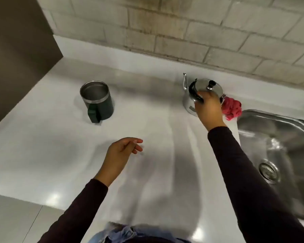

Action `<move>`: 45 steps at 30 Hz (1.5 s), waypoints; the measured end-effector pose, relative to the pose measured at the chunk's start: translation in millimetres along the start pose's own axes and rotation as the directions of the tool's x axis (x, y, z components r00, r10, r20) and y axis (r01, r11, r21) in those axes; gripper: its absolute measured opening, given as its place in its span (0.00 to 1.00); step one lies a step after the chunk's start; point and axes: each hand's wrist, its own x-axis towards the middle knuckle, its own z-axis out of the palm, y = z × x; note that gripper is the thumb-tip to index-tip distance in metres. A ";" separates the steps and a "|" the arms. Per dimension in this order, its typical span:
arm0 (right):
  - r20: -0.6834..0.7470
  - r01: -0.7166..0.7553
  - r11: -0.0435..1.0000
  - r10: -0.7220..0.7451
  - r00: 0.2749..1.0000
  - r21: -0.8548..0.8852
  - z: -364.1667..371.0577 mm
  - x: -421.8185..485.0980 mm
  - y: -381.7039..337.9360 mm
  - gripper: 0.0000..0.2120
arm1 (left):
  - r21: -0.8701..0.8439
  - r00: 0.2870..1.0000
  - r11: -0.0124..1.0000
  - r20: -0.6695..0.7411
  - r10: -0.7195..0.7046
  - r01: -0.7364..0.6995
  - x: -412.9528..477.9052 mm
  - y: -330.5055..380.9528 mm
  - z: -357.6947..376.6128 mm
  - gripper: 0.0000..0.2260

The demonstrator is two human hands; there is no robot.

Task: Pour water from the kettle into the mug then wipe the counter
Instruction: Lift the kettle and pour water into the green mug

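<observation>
hands first: our left hand [120, 151] hangs over the bare counter [42, 146] nearest us, fingers loosely curled, holding nothing. our right hand [208, 109] is further out, wrapped around the kettle [203, 92] by its black handle.

kettle sits at the back right, near the tiled wall [182, 28], and looks like it rests on the counter; base contact is hidden by the hand, so we can't be sure. lid is on. spout points left and up, so the spout-to-handle axis runs roughly left-right along the wall. a red cloth [232, 108] is bunched just behind it, next to the sink [270, 137].

mug [97, 99] stands upright, well apart to the left, mouth open, handle facing us.

step in hand, as we read it: lift and carry. we'd keep the kettle level in transit, spout already aimed at the mug, tip slowly over the rim, and steady the mug with the free left hand if needed.
</observation>
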 end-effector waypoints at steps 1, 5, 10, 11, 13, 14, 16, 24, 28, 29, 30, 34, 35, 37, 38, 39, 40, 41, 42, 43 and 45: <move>0.036 -0.006 0.996 0.009 0.999 -0.084 1.8 9.1 1.7 0.19 | -0.018 1.000 1.000 -0.031 0.000 -0.001 1.6 -2.1 0.7 0.13; 0.119 0.052 0.933 -0.009 0.993 -0.357 5.3 30.9 5.0 0.14 | -0.043 0.993 0.999 -0.116 -0.035 0.030 -1.6 -5.1 -0.4 0.13; 0.139 0.105 0.956 -0.068 0.988 -0.274 -2.1 39.5 13.1 0.14 | -0.056 0.985 0.998 -0.166 -0.048 0.039 -2.7 -4.4 -8.6 0.13; 0.146 0.085 0.967 -0.050 0.988 -0.242 -8.7 44.6 14.2 0.14 | -0.061 0.985 0.997 -0.169 -0.046 0.036 -1.3 -3.6 -11.0 0.13; 0.163 0.036 0.981 -0.005 0.987 -0.189 -27.0 60.3 13.8 0.14 | -0.063 0.988 0.998 -0.152 -0.038 0.028 2.0 -3.0 -16.0 0.13; 0.175 0.021 0.988 0.006 0.985 -0.151 -38.0 68.5 12.1 0.14 | -0.063 0.990 0.998 -0.137 -0.037 0.028 3.4 -2.6 -17.4 0.13; 0.172 0.041 0.995 -0.025 0.985 -0.087 -57.2 77.5 3.1 0.13 | -0.055 0.993 0.998 -0.111 -0.026 0.020 5.3 -1.9 -19.6 0.12; 0.094 0.179 0.977 -0.190 0.977 0.116 -121.1 54.3 -88.5 0.04 | -0.072 0.998 0.997 -0.047 0.033 -0.036 8.8 3.6 -44.4 0.13; 0.163 0.302 0.950 -0.312 0.936 0.084 -130.3 35.8 -145.6 0.05 | -0.065 0.997 0.996 -0.043 0.062 -0.064 9.3 6.5 -67.6 0.13; 0.190 0.333 0.941 -0.340 0.921 0.068 -130.0 31.1 -158.8 0.05 | -0.067 0.997 0.996 -0.047 0.063 -0.066 9.4 7.6 -72.9 0.13; 0.217 0.365 0.929 -0.368 0.904 0.052 -129.0 27.0 -170.7 0.06 | -0.070 0.996 0.995 -0.053 0.066 -0.070 9.7 8.2 -77.5 0.13; 0.326 0.463 0.886 -0.435 0.839 -0.009 -116.0 17.2 -211.3 0.08 | -0.079 0.995 0.994 -0.070 0.076 -0.082 9.0 7.9 -96.0 0.12; 0.348 0.486 0.874 -0.448 0.823 -0.024 -111.4 16.2 -220.0 0.08 | -0.082 0.994 0.993 -0.075 0.076 -0.082 8.7 7.1 -99.9 0.12; 0.387 0.523 0.851 -0.466 0.796 -0.053 -101.3 15.6 -237.0 0.08 | -0.100 0.994 0.992 -0.086 0.069 -0.077 7.7 5.6 -108.0 0.12; 0.402 0.544 0.837 -0.476 0.782 -0.065 -96.4 15.8 -244.9 0.08 | -0.110 0.994 0.991 -0.091 0.063 -0.073 7.3 4.5 -111.2 0.12; 0.416 0.566 0.821 -0.488 0.767 -0.080 -91.8 16.8 -252.2 0.08 | -0.118 0.994 0.991 -0.095 0.059 -0.070 7.0 3.5 -114.1 0.13; 0.431 0.585 0.805 -0.496 0.754 -0.097 -87.1 18.3 -259.9 0.08 | -0.126 0.993 0.990 -0.101 0.055 -0.068 6.8 2.6 -117.5 0.13; 0.445 0.602 0.790 -0.501 0.742 -0.115 -82.6 19.3 -266.0 0.08 | -0.133 0.993 0.989 -0.105 0.052 -0.066 6.1 1.3 -120.5 0.13; 0.460 0.617 0.776 -0.504 0.731 -0.132 -77.0 21.2 -273.9 0.08 | -0.140 0.993 0.988 -0.110 0.049 -0.065 6.0 -0.3 -125.3 0.13; 0.469 0.627 0.765 -0.504 0.725 -0.146 -75.0 22.5 -277.2 0.08 | -0.141 0.993 0.988 -0.107 0.050 -0.065 5.7 -0.7 -125.9 0.13; 0.488 0.646 0.746 -0.510 0.709 -0.159 -69.1 25.4 -285.5 0.08 | -0.153 0.993 0.986 -0.111 0.049 -0.066 5.9 -2.2 -130.0 0.13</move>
